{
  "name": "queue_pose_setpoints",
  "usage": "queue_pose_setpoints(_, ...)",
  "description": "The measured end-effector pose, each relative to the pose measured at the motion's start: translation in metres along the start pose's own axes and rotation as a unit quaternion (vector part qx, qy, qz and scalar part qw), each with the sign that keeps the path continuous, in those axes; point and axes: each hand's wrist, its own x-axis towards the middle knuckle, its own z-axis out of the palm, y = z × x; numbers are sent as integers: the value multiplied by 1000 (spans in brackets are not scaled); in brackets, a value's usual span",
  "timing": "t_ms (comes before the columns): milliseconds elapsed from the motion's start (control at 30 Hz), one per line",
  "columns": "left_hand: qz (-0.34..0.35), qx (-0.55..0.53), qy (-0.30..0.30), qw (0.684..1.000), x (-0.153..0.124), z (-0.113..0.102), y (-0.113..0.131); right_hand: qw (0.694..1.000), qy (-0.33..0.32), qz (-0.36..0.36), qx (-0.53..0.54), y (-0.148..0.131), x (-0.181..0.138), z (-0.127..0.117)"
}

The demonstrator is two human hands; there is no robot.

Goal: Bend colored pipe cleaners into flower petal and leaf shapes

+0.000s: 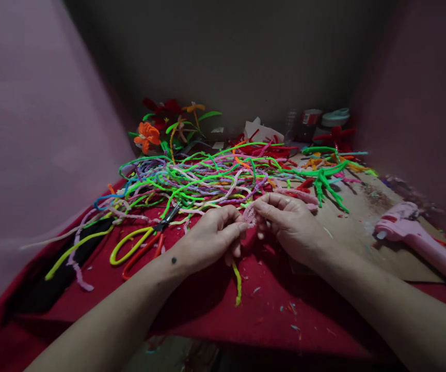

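A wide red tablecloth (261,284) is spread beneath everything. Across its far part sprawls a tangled heap of fuzzy craft stems (207,175) in green, pink, purple and yellow. A sheet of cardboard (358,222) lies to the right, a pink glue gun (420,232) resting on it. The left hand (215,235) and right hand (290,219) are close together at center, left of which lie scissors (161,226) with 1 yellow and 1 red handle. Both hands' fingertips pinch 1 small pink fuzzy piece (249,214) (partly covered) between them.
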Motion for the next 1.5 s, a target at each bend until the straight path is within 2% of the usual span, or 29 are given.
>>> queue_pose_setpoints(133, -1, -46, -22, 999, -1, -1, 0, 999, -40, 22, -4, -2, -2, -1)
queue_pose_setpoints(333, -20, -156, -81, 984, 4, -8, -6, 999, -30, 31, 25, 1, -2, 0)
queue_pose_setpoints(500, -26, -204, -110, 972, 7, -13, -8, 995, -61, 41, 63, 0, -2, 1)
queue_pose_setpoints(700, -2, -213, -72, 974, 8, -11, -8, 993, -39, 12, 115, 0, -3, 4)
queue_pose_setpoints(867, 37, -160, -16, 986, 7, -1, -6, 991, 10, 12, 134, -1, -5, 9)
queue_pose_setpoints(1067, 46, -77, 55, 994, 6, 13, -7, 998, 24, -1, 58, 1, -8, 9)
queue_pose_setpoints(1167, 37, -74, 45, 996, 7, 11, -9, 999, 40, 13, 14, 3, -8, 7)
queue_pose_setpoints(1367, 36, -172, -3, 984, 9, -1, -12, 998, -24, -15, 47, -1, -5, 4)
queue_pose_setpoints(1500, 35, -222, -39, 974, 11, -4, -16, 998, -37, -8, 42, -1, -3, 2)
